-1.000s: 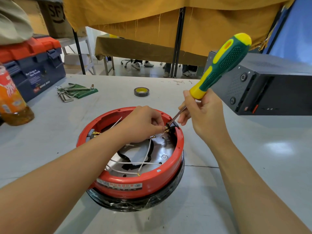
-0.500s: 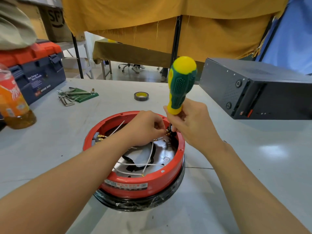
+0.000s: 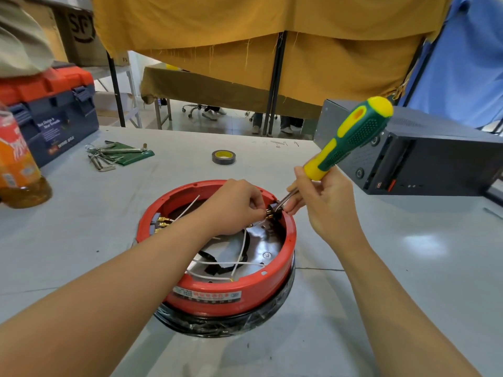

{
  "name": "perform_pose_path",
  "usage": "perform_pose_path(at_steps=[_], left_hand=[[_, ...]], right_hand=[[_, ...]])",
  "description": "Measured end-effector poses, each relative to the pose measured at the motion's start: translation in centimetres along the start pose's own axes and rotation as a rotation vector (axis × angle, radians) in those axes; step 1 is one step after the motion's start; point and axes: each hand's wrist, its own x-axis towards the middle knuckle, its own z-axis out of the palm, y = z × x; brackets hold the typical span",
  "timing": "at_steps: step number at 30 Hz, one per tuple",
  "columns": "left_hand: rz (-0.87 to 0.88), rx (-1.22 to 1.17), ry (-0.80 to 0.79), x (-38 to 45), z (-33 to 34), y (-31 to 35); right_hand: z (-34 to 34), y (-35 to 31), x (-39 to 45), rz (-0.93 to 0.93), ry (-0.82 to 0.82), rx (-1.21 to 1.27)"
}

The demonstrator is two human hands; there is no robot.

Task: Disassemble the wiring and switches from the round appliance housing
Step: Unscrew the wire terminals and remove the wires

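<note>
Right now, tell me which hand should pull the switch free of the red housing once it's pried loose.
Left, probably. The left hand already pinches the brass terminals on the black switch at the red housing rim. The right hand grips the screwdriver, its tip at the switch.

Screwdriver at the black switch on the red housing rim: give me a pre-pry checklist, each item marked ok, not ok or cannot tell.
1. Right hand grips the screwdriver low on its handle: ok.
2. Tip reaches the black switch: ok; exact seating cannot tell.
3. Left hand pinches the brass terminals at the switch: ok.
4. Left fingers clear of the tip: not ok, very close.
5. Red housing sits flat on the table: ok.
6. White wires already detached: cannot tell.
</note>
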Motion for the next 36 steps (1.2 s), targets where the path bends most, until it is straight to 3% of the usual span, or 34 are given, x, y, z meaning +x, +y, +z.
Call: perform_pose_path(at_steps=[21,36], left_hand=[[-0.01,0.007,-0.037,-0.1,-0.1,-0.1],[-0.009,-0.02,-0.027,-0.1,-0.1,-0.2]], right_hand=[[-0.3,1.0,-0.2,0.116,0.127,0.139],[-0.2,0.7,-0.7,0.061,0.114,0.131]])
